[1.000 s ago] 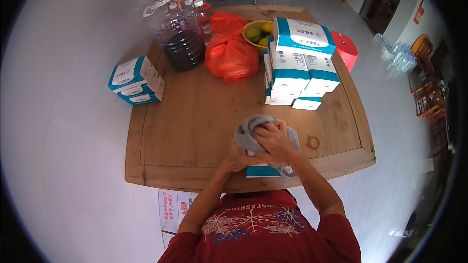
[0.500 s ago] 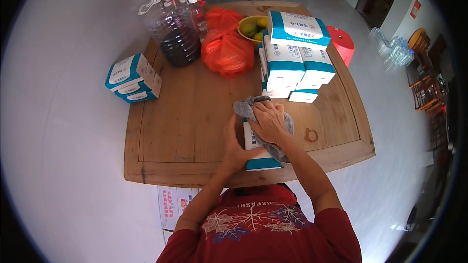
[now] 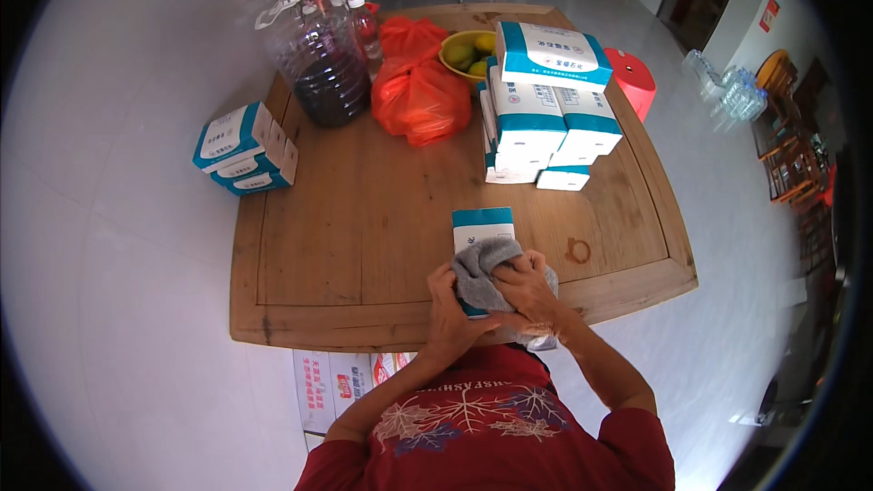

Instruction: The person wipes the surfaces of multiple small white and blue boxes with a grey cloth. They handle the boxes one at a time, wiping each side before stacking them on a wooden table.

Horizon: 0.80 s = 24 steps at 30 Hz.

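Note:
A white-and-teal box point(image 3: 483, 217) lies flat at the near edge of the wooden table, its far end showing past a grey cloth point(image 3: 482, 264). My right hand point(image 3: 529, 291) grips the cloth, bunched and pressed onto the top of the box, with a fold hanging over the table edge. My left hand point(image 3: 451, 314) holds the near left side of the box, its fingers along the side and its thumb at the near end. Cloth and hands cover the near half of the box.
Like boxes stand in a stack point(image 3: 529, 123) at the right and a smaller stack point(image 3: 244, 150) at the left edge. Behind are a large jug point(image 3: 329, 82) of dark liquid, several bottles point(image 3: 366, 27), red plastic bags point(image 3: 420, 95) and a yellow fruit bowl point(image 3: 452, 64). A red stool point(image 3: 634, 82) stands beyond.
My right hand has drawn the cloth from the far end of the box toward its near end, uncovering the far teal band. My left hand has shifted slightly nearer to me.

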{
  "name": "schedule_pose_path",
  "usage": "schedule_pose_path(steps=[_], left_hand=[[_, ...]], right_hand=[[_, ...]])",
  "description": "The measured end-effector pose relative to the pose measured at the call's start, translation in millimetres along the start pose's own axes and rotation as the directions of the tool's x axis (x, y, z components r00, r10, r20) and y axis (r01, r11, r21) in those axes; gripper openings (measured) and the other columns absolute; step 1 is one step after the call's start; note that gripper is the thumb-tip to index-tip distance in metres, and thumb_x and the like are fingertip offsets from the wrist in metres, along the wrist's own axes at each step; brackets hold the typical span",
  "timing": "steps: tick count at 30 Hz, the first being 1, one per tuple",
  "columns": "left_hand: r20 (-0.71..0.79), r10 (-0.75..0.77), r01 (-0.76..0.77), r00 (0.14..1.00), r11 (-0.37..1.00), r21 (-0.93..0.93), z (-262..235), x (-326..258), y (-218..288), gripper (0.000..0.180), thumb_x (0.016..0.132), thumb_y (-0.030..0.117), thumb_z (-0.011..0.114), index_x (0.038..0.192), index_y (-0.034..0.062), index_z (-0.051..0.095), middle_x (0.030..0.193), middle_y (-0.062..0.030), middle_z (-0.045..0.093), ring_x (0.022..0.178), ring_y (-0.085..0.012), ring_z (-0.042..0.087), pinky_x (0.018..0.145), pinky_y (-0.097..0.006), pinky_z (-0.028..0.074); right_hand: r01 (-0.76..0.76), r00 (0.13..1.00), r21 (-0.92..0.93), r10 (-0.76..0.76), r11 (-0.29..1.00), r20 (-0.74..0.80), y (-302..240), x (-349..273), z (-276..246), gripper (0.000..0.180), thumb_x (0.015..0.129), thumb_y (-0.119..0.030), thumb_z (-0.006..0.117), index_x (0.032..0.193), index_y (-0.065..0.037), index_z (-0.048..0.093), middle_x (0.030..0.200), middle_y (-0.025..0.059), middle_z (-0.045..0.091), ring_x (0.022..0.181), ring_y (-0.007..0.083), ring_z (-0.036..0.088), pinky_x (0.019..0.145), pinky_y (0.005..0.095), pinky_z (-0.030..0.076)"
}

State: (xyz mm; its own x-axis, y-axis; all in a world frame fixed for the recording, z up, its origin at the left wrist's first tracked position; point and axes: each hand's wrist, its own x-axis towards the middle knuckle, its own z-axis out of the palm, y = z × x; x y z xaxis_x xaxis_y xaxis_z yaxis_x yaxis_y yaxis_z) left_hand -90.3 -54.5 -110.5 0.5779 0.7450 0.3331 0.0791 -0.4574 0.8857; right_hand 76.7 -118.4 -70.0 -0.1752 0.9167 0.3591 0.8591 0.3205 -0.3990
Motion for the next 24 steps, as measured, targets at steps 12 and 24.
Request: schedule_pose_path(steps=[12, 24], left_hand=[[0.241, -0.342, 0.415, 0.908, 0.815, -0.404, -26, 42, 11, 0.069, 0.079, 0.017, 0.072, 0.132, -0.0043, 0.032, 0.12, -0.0158, 0.048, 0.107, -0.0218, 0.053, 0.092, -0.034, 0.046], [0.339, -0.387, 0.469, 0.858, 0.318, -0.824, -39, 31, 13, 0.048, 0.09, 0.028, 0.058, 0.128, 0.0043, 0.042, 0.118, -0.0063, 0.052, 0.107, -0.0175, 0.052, 0.093, -0.033, 0.043]], right_hand=[[-0.47, 0.671, 0.852, 0.721, 0.232, 0.174, 25, 17, 8, 0.045, 0.091, -0.027, 0.053, 0.123, 0.002, 0.044, 0.11, 0.021, 0.053, 0.101, 0.03, 0.055, 0.088, 0.0342, 0.045], [-0.109, 0.921, 0.233, 0.186, 0.966, -0.343, -47, 34, 28, 0.048, 0.077, -0.024, 0.064, 0.116, 0.003, 0.054, 0.126, 0.0247, 0.044, 0.12, 0.0435, 0.038, 0.101, 0.0495, 0.031]])
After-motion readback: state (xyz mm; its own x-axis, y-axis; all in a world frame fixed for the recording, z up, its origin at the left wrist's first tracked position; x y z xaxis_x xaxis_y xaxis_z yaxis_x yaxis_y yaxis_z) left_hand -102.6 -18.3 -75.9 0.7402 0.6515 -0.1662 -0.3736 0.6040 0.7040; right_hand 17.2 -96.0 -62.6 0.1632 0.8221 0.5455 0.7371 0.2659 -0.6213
